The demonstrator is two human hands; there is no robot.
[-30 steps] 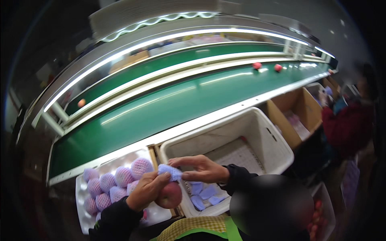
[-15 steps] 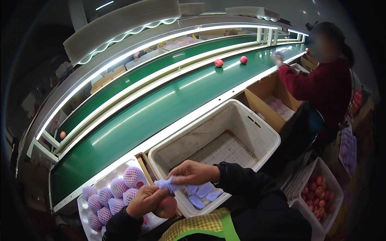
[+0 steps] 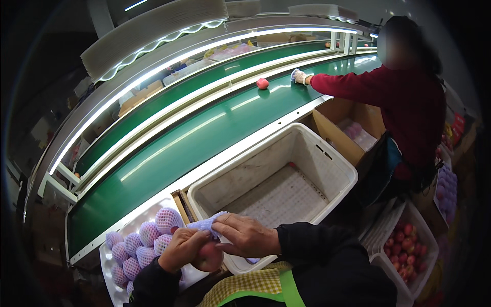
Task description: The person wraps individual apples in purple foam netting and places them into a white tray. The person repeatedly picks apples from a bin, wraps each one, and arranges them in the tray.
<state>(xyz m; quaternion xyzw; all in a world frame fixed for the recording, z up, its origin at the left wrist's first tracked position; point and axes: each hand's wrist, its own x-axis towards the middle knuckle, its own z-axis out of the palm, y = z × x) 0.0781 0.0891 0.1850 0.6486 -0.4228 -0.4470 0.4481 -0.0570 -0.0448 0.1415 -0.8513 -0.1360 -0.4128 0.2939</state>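
My left hand (image 3: 181, 249) is closed around a bare red apple (image 3: 208, 258), its thumb and fingers against a pale blue foam net sleeve (image 3: 204, 223). With fingers bent, my right hand (image 3: 249, 236) grips the sleeve's other side just above the apple. The sleeve is bunched and lies slanted over the fruit's top. Beside my left hand, a white tray (image 3: 107, 261) bears several apples in pinkish-purple foam nets (image 3: 168, 220). My right hand and forearm cover most of the loose sleeves in the grey-white crate (image 3: 335, 171).
A green conveyor belt (image 3: 189, 138) runs beyond the crate, carrying a red apple (image 3: 262, 83). At right, a person in a dark red top (image 3: 409, 107) reaches a gloved hand (image 3: 302, 77) over it. A cardboard box (image 3: 327, 125) and a bin of apples (image 3: 432, 243) stand nearby.
My right hand has moved down and closer to my left, drawing the sleeve over the apple's top. The person at right has stretched an arm over the belt, where one apple has shifted left.
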